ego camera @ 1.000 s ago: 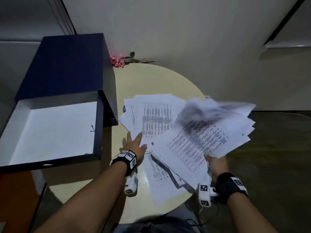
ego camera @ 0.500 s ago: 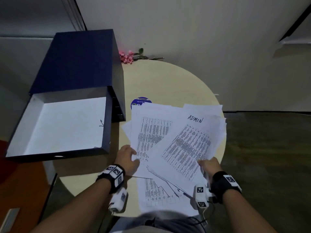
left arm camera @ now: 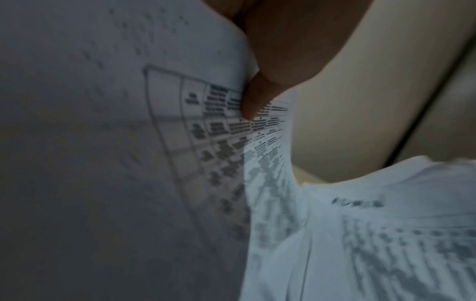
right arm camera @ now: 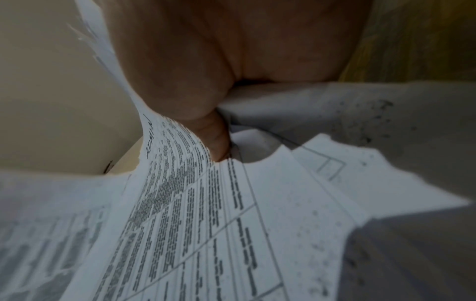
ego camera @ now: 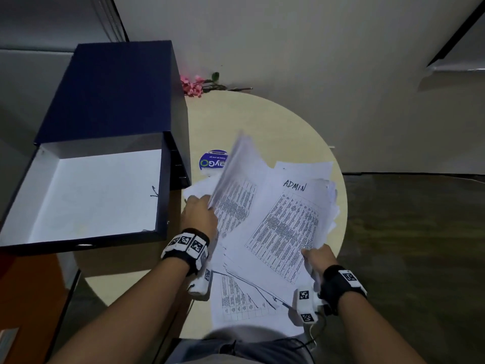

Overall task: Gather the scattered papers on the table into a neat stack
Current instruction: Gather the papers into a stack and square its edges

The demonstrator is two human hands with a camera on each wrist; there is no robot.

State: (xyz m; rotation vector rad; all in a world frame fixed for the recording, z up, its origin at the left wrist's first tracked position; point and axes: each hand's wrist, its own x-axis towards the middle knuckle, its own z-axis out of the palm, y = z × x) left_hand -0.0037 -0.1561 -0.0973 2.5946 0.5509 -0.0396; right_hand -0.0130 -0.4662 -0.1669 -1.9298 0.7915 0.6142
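Observation:
Printed white papers lie fanned over the round beige table. My left hand grips the left edge of several sheets, which stand lifted and blurred. In the left wrist view the thumb presses on the printed sheets. My right hand pinches the near right corner of the bundle topped by the page marked ADMIN. The right wrist view shows the thumb clamped on that bundle. More sheets lie flat under both, hanging over the table's near edge.
An open dark blue box with a white inside stands at the left, its lid raised behind it. A round blue sticker and pink flowers sit on the far part of the table. Dark floor lies to the right.
My right hand lowered its bundle onto the table pile. My left hand went from resting flat on the left sheets to gripping and lifting their edge. The head view shifted.

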